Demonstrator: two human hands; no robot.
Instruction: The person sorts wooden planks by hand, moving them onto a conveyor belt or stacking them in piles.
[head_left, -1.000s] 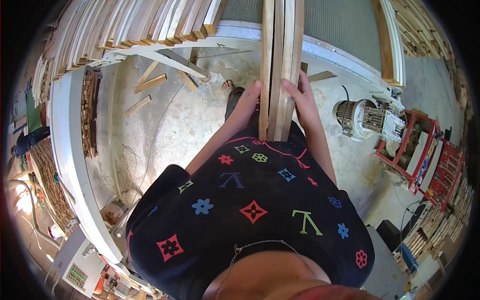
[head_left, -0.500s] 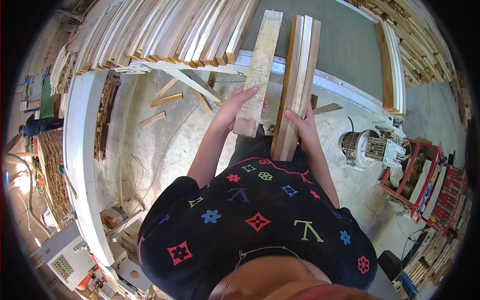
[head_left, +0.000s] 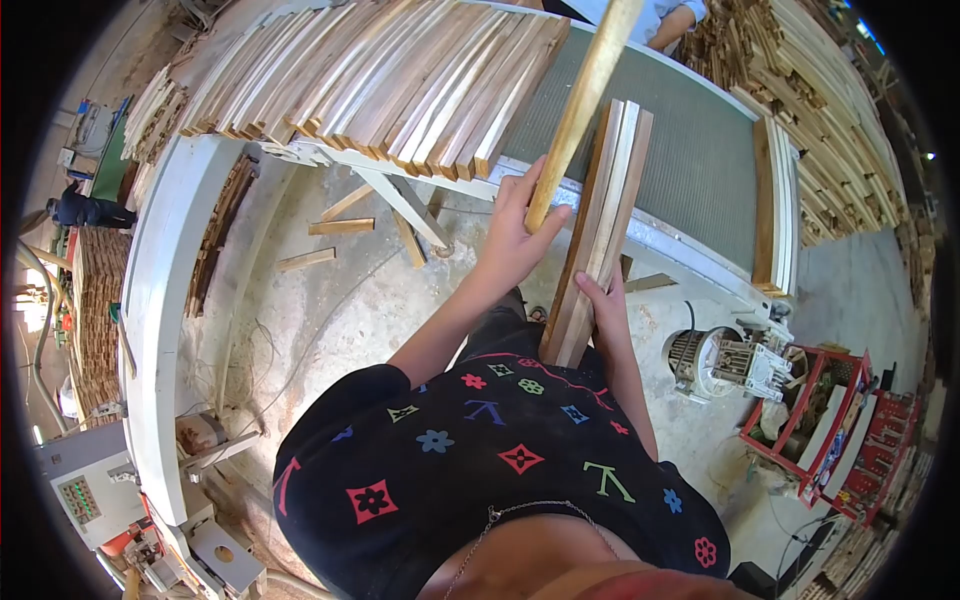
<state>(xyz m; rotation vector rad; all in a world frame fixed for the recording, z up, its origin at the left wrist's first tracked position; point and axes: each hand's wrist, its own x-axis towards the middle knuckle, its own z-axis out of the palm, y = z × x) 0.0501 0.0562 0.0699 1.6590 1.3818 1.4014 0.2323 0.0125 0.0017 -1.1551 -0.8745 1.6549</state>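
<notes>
My left hand is wrapped round the lower end of a single wooden strip, which stands edge-on and tilts up to the right. My right hand grips a bundle of wooden strips held side by side, its lower end close to my shirt. The bundle's upper part lies over the green ribbed belt. Left of the single strip, a long row of wooden strips rests on the same table.
More strips lie at the belt's right end. A motor and a red rack stand at the right. A white beam runs down the left. Another person's arm is beyond the belt.
The single strip has turned from its broad face to its narrow edge and moved up and right with my left hand. Another person's arm has come into view beyond the belt.
</notes>
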